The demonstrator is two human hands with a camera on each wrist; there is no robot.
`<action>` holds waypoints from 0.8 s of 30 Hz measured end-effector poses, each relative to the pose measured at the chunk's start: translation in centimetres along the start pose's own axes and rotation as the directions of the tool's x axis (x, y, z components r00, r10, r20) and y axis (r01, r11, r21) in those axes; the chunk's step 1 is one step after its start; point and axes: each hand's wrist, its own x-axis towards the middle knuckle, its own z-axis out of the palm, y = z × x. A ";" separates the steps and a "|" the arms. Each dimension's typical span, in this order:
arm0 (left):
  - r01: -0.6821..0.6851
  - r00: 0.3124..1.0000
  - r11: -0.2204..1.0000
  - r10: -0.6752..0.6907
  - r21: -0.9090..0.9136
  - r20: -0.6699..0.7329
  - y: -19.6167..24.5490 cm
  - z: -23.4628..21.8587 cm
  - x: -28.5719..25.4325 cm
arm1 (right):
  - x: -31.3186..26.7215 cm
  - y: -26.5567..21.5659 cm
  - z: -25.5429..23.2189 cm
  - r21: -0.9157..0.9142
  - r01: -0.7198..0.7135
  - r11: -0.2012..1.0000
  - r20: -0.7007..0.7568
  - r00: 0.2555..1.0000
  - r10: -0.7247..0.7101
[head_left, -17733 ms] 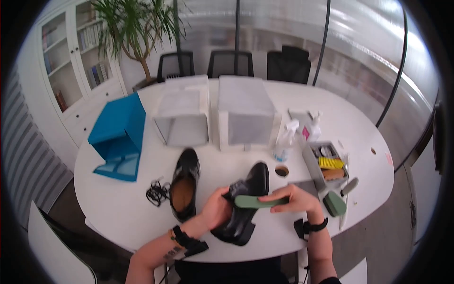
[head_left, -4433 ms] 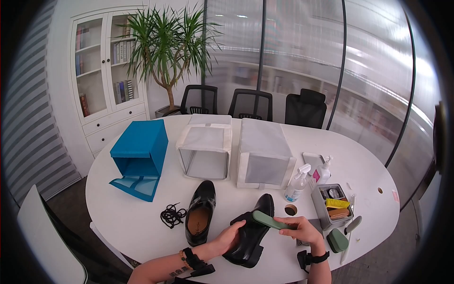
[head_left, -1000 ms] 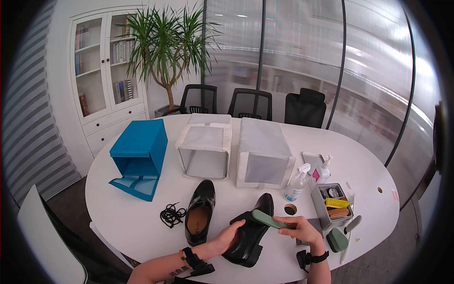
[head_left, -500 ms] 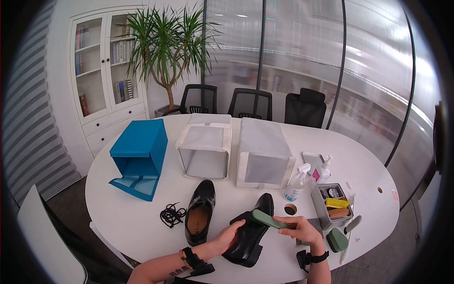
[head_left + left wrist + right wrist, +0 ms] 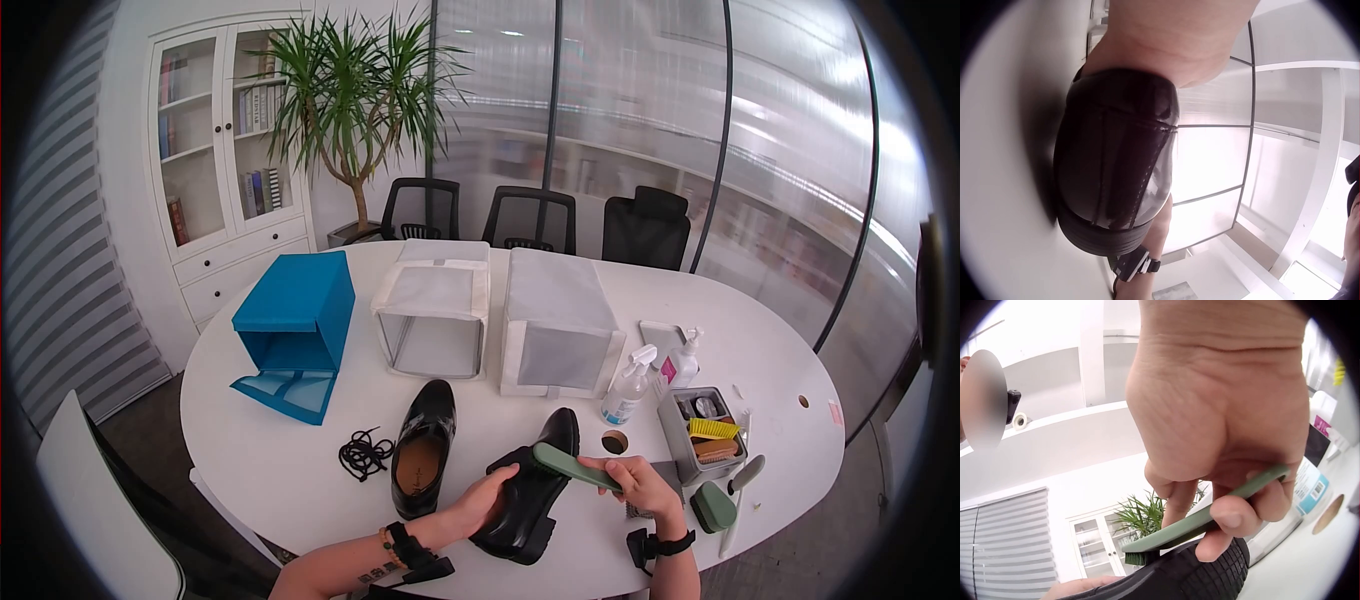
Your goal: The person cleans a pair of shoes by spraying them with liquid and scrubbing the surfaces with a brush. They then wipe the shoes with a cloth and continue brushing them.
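Note:
A black leather shoe point(image 5: 522, 510) lies tilted on its side near the table's front edge, its heel toward the person. The left hand point(image 5: 485, 502) grips it at the opening, thumb on top; the left wrist view shows the shoe's heel end point(image 5: 1116, 156) below that hand. Pinched between the right hand's point(image 5: 640, 485) thumb and fingers is a green-handled brush point(image 5: 570, 466). In the right wrist view the brush's dark bristles point(image 5: 1141, 557) touch the shoe's edge beside the sole point(image 5: 1210, 575). The matching black shoe point(image 5: 424, 450) stands upright to the left.
Black laces point(image 5: 366, 455) lie left of the shoes. Behind stand a blue box point(image 5: 295, 290) and two pale boxes point(image 5: 435, 285) point(image 5: 560, 320). At the right are a spray bottle point(image 5: 625, 392), a pump bottle point(image 5: 682, 362), a grey bin point(image 5: 692, 466) of brushes and a green block point(image 5: 713, 508).
Since the earliest frame the view has tilted up and the brush has moved toward the shoe's front. In the last half second the right fingers have shifted slightly on the handle; the shoe stays still.

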 end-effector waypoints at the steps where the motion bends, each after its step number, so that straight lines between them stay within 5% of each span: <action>1: 0.001 1.000 1.000 -0.001 -0.003 0.000 0.0 0.0 0.0 | 0.0 0.0 0.0 0.005 0.008 1.000 0.004 1.000 -0.008; 24: -0.006 1.000 1.000 0.006 -0.007 -0.001 0.0 0.1 0.0 | 0.3 0.0 0.4 0.075 0.045 0.996 -0.033 0.999 -0.042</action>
